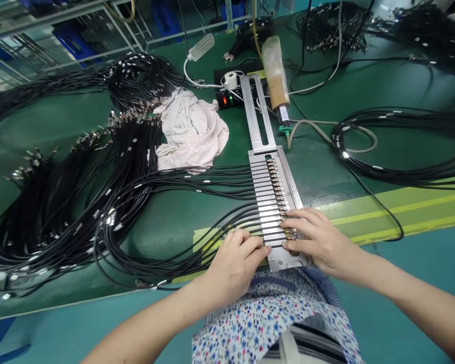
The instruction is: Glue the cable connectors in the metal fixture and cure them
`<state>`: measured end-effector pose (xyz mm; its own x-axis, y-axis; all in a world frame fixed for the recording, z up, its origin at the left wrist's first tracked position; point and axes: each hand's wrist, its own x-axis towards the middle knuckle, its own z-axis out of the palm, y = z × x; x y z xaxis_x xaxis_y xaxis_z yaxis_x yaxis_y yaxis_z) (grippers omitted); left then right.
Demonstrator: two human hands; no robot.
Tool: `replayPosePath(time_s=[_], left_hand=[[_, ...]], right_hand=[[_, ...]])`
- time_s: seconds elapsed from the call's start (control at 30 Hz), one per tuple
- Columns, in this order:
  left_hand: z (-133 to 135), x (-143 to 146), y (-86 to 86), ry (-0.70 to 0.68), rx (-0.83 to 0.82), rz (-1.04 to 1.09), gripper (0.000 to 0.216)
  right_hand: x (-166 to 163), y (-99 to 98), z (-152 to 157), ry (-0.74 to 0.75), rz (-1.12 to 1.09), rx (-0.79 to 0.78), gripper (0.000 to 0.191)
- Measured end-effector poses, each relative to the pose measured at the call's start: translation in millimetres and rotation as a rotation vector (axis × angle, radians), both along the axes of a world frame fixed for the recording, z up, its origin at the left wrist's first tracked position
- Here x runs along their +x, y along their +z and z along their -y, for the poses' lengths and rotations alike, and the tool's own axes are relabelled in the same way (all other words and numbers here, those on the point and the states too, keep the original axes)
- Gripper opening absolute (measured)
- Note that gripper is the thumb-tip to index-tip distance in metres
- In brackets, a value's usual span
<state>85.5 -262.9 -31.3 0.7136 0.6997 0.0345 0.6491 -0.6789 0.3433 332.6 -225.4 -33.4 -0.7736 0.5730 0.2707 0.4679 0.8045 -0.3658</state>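
Observation:
A long metal jig [276, 202] with slotted rows lies on the green bench, and several black cables [212, 179] run into it from the left, their brass connector ends [276, 184] lined up in the slots. My left hand [235, 263] rests at the jig's lower left with fingers curled over the lowest cables. At the jig's lower right edge my right hand [318, 242] has its fingers bent, fingertips pressing on the connector ends near the bottom rows.
A big heap of black cables [60, 212] covers the left of the bench. A pink cloth [191, 129] lies behind it. A black power box [235, 91], a wrapped tool [276, 71] and a small lamp [200, 48] stand at the back. More cable coils [402, 146] lie right.

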Motion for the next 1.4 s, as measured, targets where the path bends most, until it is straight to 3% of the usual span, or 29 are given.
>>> replayPosePath(time_s=[0.17,0.3,0.4,0.53,0.77,0.83,0.93,1.03,1.13,1.27,1.4], left_hand=[[-16,-1,20.9,-0.051,-0.026,0.025,0.033],[-54,-2,39.8,-0.088,-0.011,0.001,0.029],[-101,5,46.3,-0.095,0.045,-0.067,0.027],[-181,26,50.1,0.012,0.195,-0.136,0.024],[-303,75,51.8,0.205,0.43,-0.176,0.042],[-329,87,50.1,0.188,0.476,-0.206,0.048],[-359,102,48.2,0.035,0.559,-0.338,0.043],[-375,115,50.1,-0.161,0.566,-0.463,0.027],[-374,125,62.1,-0.232,0.612,-0.5,0.027],[-348,127,94.4,-0.251,0.689,-0.441,0.038],[-303,118,122.7,-0.275,0.761,-0.397,0.044]], right_hand=[[22,11.1,-19,-0.168,-0.237,-0.079,0.039],[28,14.4,-52,-0.27,-0.254,-0.304,0.033],[22,4.4,-85,-0.325,-0.336,-0.375,0.029],[23,-11.0,-117,-0.436,-0.427,-0.282,0.029],[35,-22.1,-115,-0.428,-0.464,-0.213,0.031],[32,-23.8,-116,-0.414,-0.459,-0.214,0.032],[29,-26.0,-119,-0.408,-0.457,-0.245,0.033],[29,-27.6,-121,-0.417,-0.46,-0.319,0.033],[30,-28.6,-121,-0.418,-0.463,-0.355,0.032],[28,-28.7,-119,-0.401,-0.448,-0.312,0.031],[22,-27.8,-121,-0.526,-0.609,-0.376,0.028]])
